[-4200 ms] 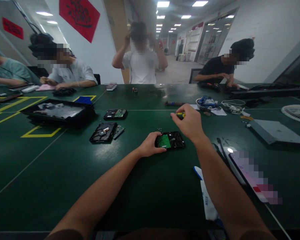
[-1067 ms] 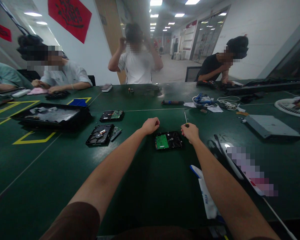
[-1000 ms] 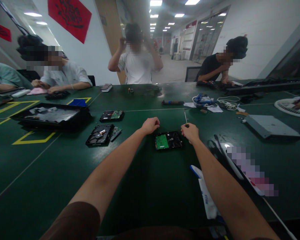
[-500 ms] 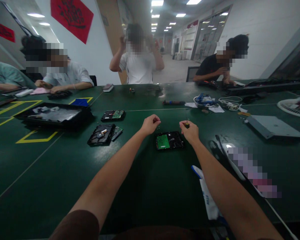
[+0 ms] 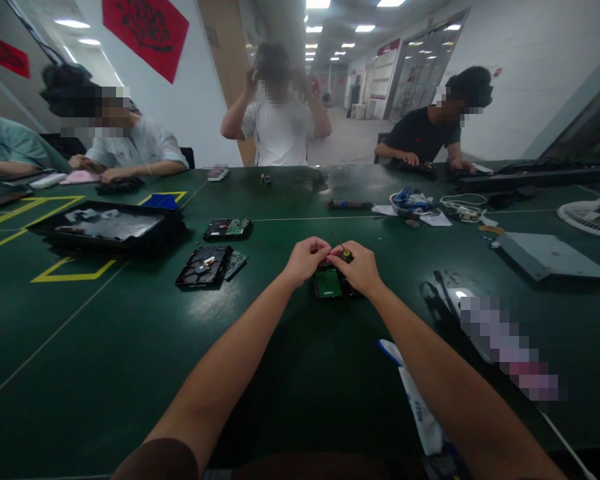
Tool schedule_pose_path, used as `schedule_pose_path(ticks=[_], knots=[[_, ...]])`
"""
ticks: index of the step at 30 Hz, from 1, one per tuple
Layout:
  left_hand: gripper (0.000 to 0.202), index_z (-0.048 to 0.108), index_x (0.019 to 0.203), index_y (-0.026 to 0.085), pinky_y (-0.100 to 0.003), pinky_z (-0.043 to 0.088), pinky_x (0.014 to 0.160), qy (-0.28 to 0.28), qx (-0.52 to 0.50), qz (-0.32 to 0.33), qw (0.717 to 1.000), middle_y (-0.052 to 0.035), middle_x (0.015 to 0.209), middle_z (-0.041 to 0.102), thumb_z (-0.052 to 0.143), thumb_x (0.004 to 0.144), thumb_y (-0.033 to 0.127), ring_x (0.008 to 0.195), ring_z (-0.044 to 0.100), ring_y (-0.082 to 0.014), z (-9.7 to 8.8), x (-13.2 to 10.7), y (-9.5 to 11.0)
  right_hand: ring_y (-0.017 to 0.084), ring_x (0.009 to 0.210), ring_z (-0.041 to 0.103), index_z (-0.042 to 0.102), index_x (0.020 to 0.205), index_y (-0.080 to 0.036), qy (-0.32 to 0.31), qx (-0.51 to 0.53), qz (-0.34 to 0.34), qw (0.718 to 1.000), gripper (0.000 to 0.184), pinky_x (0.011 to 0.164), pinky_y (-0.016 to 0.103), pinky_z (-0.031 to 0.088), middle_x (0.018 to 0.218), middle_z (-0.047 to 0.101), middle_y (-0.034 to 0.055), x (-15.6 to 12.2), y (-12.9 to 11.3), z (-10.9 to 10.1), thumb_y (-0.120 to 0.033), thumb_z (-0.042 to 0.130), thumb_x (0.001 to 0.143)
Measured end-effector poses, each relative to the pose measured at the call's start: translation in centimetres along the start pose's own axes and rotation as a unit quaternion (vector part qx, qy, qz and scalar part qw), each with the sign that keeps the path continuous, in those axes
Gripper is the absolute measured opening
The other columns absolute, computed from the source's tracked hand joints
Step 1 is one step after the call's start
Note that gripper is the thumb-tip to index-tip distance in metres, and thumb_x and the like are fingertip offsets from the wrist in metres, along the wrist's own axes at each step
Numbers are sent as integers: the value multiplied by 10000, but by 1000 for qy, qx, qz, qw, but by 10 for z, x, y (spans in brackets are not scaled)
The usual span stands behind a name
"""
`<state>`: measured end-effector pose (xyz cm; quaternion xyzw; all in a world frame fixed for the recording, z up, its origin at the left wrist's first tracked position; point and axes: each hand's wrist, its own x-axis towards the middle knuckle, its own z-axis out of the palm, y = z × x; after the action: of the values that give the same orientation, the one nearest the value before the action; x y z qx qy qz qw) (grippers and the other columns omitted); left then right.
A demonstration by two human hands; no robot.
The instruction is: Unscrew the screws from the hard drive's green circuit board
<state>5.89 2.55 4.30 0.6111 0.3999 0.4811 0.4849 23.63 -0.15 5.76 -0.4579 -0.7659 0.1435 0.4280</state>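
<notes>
A black hard drive (image 5: 330, 285) with a green circuit board lies face up on the dark green table (image 5: 130, 333) in front of me. Both my hands hover over its far edge, knuckles almost touching. My right hand (image 5: 357, 268) is closed round a small screwdriver (image 5: 341, 248) with a yellow and black handle, its thin shaft pointing up and away. My left hand (image 5: 306, 259) is curled in a pinch beside the screwdriver; what it pinches is too small to see.
Two more opened hard drives (image 5: 206, 265) (image 5: 229, 229) and a black tray (image 5: 107, 227) lie to the left. A white and blue pouch (image 5: 415, 407) and dark tools (image 5: 443, 297) sit at my right. Several people work along the far side.
My hands were apart on either side of the drive; they have come together above its far edge. The screwdriver, earlier resting near the table, now tilts up in my right hand.
</notes>
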Motion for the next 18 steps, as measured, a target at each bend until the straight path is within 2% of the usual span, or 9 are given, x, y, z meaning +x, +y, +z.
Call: schedule_pose_path(ticks=[10,18], knots=[[81,633,875,153,-264,539,649,-21,33,8,999,-38,807,704,673,888,221,705,681,-141,-8,-4,10,207,886,671,729,918,-201,26,-22,-30,999,104,812,327,479,951,734,50,0,6,8,-295,700,884],[176,595,1127,183,-315,577,680,-10,112,-11,994,-68,895,753,577,956,222,773,733,-191,-8,-8,11,201,906,668,735,942,-191,-5,-44,-31,999,122,826,313,473,966,740,58,1,11,6,-285,666,906]])
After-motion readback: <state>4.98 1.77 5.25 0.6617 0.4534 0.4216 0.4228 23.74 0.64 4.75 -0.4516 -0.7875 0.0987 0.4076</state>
